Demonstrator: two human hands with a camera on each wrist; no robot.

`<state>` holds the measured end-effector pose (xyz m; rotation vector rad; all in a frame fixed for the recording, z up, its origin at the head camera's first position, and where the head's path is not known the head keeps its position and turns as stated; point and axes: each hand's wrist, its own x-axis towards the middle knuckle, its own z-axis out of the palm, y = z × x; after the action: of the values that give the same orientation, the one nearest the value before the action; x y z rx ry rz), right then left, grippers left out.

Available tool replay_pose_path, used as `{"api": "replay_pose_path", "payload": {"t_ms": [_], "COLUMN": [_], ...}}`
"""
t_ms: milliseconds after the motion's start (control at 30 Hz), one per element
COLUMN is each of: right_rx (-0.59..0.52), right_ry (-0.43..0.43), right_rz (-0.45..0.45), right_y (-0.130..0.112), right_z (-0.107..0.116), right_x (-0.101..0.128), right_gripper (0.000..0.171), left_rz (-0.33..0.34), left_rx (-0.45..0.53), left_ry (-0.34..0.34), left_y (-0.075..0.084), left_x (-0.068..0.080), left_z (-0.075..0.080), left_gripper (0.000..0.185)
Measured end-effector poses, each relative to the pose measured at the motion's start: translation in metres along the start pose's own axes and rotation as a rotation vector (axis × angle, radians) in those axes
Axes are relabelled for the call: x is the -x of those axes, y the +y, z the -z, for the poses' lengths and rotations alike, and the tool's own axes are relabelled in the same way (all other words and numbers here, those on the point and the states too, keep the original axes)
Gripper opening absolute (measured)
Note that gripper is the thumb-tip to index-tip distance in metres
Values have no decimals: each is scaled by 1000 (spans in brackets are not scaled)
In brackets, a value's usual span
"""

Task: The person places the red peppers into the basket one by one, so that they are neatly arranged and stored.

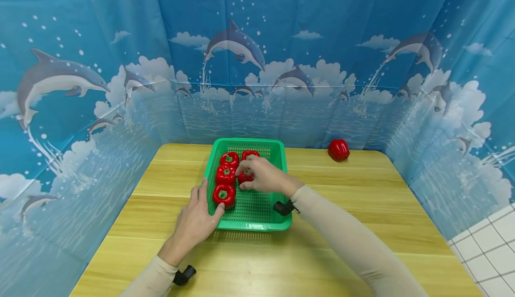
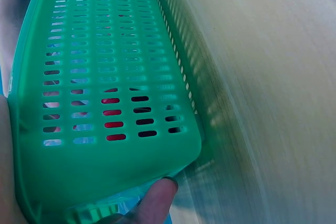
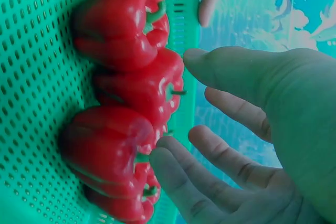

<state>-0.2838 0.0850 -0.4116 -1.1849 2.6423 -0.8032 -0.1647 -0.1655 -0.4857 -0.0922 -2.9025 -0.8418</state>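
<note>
Starting at my right fingers (image 3: 210,161): they're spread and only loosely bent, the tips touching a red pepper (image 1: 245,176) in the basket's right column, not wrapped round it. In the right wrist view the thumb sits apart from the other fingers and there's a gap between palm and peppers. So my right hand (image 1: 263,176) is over the basket, relaxed and holding nothing.

My left hand (image 1: 197,221) lies on the near left corner of the green basket (image 1: 277,147). Its fingers are fairly straight, and the thumb (image 1: 217,211) presses the rim right beside the nearest pepper (image 1: 224,195). The left wrist view shows one fingertip (image 2: 157,200) against the slotted basket wall, with red visible through the slots. It's a steadying touch rather than a grasp.

The basket holds five peppers that I can count. The left column has three: the nearest one, a middle one (image 1: 225,175) and a far one (image 1: 230,159). The right column has the touched pepper and one behind it (image 1: 250,154), part hidden by my hand.

The basket sits mid-table on the wooden table (image 1: 362,198). One more pepper (image 1: 339,150) lies on the table at the far right, well apart from the basket and close to the dolphin-print backdrop (image 1: 257,64). Both forearms are in beige sleeves (image 1: 346,239).
</note>
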Motion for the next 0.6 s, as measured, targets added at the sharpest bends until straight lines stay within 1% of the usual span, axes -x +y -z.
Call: {"api": "replay_pose_path", "payload": {"t_ms": [133,167,267,367,400,600], "right_rx": [-24,-28,-15,-32,-36,-48], "right_ry": [18,32,50,72,72,107], "right_rz": [20,49,52,28,-7,-95], "right_y": [12,32,39,41,26,35], "right_z": [5,-1,3,9,17,25], "right_x": [0,-5,-3,0,7,15], "right_gripper": [32,34,35,36,34,38], "left_rz": [-4,-3,-1,6,7,13], "left_rx": [5,3,5,4,6,7], "left_ry": [7,6,5,-1,-2,-6], "left_y": [-1,-1,-1,-1,-1,-2], "left_x": [0,0,0,0,-1,-3], "left_z": [0,0,-1,-1,-1,-2], "left_gripper": [100,100,101,102,102,103]}}
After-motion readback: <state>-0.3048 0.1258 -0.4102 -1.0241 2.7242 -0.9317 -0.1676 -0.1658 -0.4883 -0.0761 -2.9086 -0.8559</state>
